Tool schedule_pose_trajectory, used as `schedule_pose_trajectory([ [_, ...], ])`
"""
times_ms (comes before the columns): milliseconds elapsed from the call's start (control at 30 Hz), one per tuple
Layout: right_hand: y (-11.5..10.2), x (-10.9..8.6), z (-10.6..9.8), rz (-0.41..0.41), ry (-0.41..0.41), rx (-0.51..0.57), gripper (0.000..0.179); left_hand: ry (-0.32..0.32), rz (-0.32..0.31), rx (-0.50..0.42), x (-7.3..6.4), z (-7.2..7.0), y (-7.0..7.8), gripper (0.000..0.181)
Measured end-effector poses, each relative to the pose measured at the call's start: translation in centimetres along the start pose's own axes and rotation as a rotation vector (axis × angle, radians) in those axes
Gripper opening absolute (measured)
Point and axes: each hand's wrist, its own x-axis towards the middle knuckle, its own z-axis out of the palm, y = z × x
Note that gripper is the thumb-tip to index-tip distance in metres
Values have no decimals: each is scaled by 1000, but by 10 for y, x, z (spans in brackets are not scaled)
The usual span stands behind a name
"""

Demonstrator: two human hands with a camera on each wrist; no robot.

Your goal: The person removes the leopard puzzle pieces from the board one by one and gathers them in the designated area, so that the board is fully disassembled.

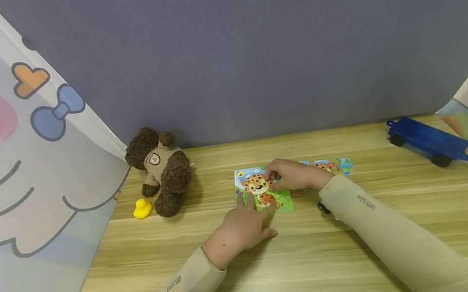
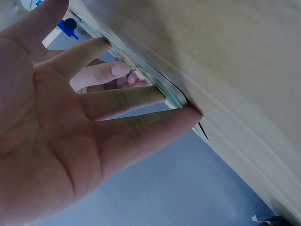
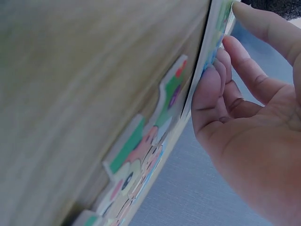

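Left hand flat, right hand pressing puzzle; wooden table, grey wall.

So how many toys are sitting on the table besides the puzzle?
3: a teddy bear at back left, a yellow duck beside it, and a blue toy car at far right.

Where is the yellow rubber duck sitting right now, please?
In the head view, the yellow rubber duck sits on the wooden table at the left, just beside the brown teddy bear, well left of both hands.
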Motion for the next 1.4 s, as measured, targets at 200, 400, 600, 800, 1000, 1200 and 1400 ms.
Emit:
schedule_pose_trajectory([
  [200,1,3,-1,18,-4,16,27,8,0,2,0,-1,0,69],
  [400,2,3,-1,27,-13,20,26,0,-6,-12,1,-2,1,68],
  [600,1,3,0,25,-8,21,24,-6,-9,-9,1,-2,1,68],
  [800,-3,-1,0,24,15,0,23,-6,-6,3,1,-3,2,69],
  [1000,-5,-2,0,19,24,7,23,-12,-11,8,2,-3,2,69],
  [1200,-4,-3,0,0,24,10,23,-14,-9,3,2,-4,2,69],
  [1400,1,-4,-1,-21,16,53,16,-19,-11,7,1,-4,2,69],
])
